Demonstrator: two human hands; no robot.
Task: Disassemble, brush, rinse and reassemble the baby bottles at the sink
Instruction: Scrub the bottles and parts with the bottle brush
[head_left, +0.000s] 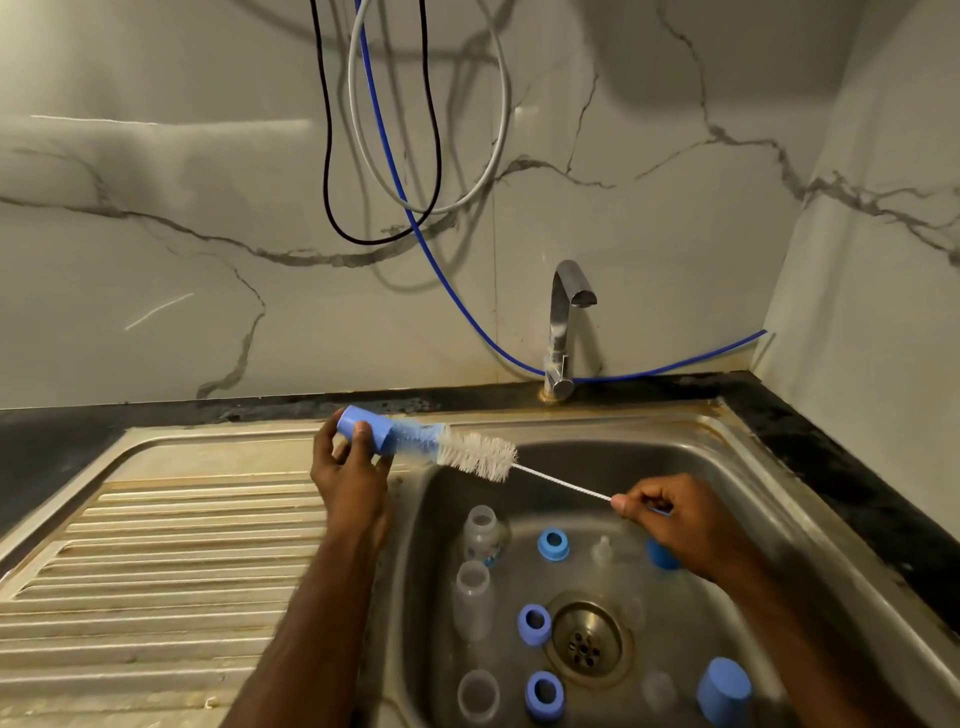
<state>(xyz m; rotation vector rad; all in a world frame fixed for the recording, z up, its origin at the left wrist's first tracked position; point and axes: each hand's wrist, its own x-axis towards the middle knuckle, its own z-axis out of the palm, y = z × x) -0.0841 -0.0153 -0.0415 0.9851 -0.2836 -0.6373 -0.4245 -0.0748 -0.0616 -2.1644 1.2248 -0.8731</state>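
A: What are you holding?

B: Your left hand (349, 470) is gripping a blue bottle cap (363, 430), fingers curled round it, above the sink's (727, 457) rim at ten o'clock. The bottle brush (475, 453) is poking its bristles into the cap's open end.

A: And the other hand?

B: Your right hand (670, 525) is pinching the brush's thin wire handle at three o'clock, over the basin.

A: What is lying below?

B: Three clear bottles (471, 597) are lying left of the drain (587, 640), with blue collars (534, 623) beside them, a clear nipple (602, 551) at twelve o'clock, and another blue cap (724, 691) at five o'clock. The tap (563, 322) is standing behind.
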